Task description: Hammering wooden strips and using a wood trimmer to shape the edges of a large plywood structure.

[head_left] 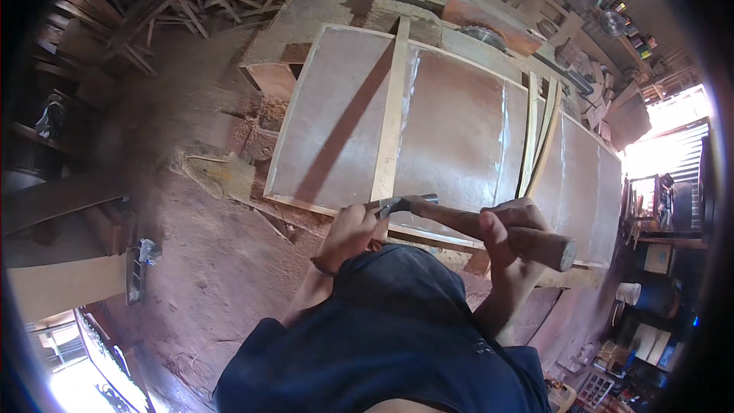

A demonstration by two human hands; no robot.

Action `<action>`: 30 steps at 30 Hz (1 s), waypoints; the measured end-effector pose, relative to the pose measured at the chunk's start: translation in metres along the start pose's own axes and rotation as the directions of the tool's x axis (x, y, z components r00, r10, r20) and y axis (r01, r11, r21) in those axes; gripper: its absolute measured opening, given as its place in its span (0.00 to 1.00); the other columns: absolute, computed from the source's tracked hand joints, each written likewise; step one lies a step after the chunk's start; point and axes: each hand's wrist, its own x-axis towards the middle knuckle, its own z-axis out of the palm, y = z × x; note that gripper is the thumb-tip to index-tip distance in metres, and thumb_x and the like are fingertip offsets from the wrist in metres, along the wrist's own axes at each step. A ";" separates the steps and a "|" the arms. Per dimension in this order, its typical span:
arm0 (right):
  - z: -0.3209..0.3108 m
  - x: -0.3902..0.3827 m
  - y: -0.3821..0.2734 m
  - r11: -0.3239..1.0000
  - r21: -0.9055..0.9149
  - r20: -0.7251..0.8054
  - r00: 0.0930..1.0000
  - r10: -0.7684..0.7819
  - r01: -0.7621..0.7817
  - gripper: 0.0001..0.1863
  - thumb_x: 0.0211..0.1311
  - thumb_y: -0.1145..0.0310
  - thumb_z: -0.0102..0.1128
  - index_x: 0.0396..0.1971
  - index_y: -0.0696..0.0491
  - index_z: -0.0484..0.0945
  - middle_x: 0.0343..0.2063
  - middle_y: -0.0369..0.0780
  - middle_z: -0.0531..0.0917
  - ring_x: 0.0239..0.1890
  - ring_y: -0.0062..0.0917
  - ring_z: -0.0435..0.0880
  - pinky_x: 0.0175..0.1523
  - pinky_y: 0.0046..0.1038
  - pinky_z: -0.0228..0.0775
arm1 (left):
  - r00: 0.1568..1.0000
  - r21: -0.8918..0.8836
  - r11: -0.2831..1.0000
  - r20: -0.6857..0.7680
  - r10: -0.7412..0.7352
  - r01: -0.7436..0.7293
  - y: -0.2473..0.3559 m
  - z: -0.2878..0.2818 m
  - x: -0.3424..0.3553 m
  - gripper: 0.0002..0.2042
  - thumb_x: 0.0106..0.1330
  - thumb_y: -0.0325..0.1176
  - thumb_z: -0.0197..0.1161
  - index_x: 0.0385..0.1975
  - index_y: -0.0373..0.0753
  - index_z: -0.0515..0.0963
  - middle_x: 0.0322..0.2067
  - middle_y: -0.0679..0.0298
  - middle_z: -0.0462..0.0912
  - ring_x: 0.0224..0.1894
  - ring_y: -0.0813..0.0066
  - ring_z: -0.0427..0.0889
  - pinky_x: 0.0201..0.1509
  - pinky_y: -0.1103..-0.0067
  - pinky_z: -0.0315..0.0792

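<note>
A hammer with a thick wooden handle lies across the front of my body, its metal head at the left. My right hand is wrapped round the handle. Beside the hammer head, my left hand is closed near the front end of a pale wooden strip; what its fingers pinch is hidden. That strip runs from near to far over a large flat panel with a thin wooden frame. White streaks mark the panel's brown surface.
Several loose wooden strips lie across the panel's right part. Beyond it sits a circular saw blade beside a wooden board. Scrap timber is piled at the far left. Sawdust covers the floor.
</note>
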 end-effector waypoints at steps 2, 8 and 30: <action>-0.004 0.007 0.005 0.999 0.038 -0.060 0.998 -0.035 0.038 0.12 0.54 0.69 0.73 0.23 0.59 0.79 0.21 0.39 0.80 0.24 0.21 0.78 0.30 0.24 0.68 | 0.993 -0.151 0.981 0.029 -0.119 0.122 0.024 -0.001 -0.006 0.24 0.73 0.45 0.44 0.40 0.26 0.78 0.22 0.57 0.82 0.20 0.72 0.83 0.23 0.79 0.78; 0.025 0.031 0.012 0.996 -0.008 0.158 0.984 -0.085 0.088 0.12 0.52 0.69 0.72 0.21 0.57 0.76 0.21 0.38 0.75 0.23 0.22 0.73 0.29 0.25 0.64 | 0.974 -0.062 0.988 0.174 0.147 -0.138 -0.031 -0.001 0.010 0.19 0.72 0.43 0.53 0.53 0.33 0.74 0.31 0.59 0.83 0.26 0.74 0.84 0.29 0.80 0.80; 0.115 0.065 0.307 0.820 -0.183 0.177 0.802 0.570 -0.543 0.15 0.60 0.62 0.63 0.19 0.54 0.74 0.15 0.31 0.72 0.18 0.17 0.72 0.22 0.25 0.61 | 0.922 -0.505 0.827 -0.140 -0.361 0.247 -0.270 0.023 0.065 0.21 0.75 0.46 0.50 0.33 0.32 0.79 0.25 0.62 0.83 0.29 0.75 0.83 0.35 0.77 0.76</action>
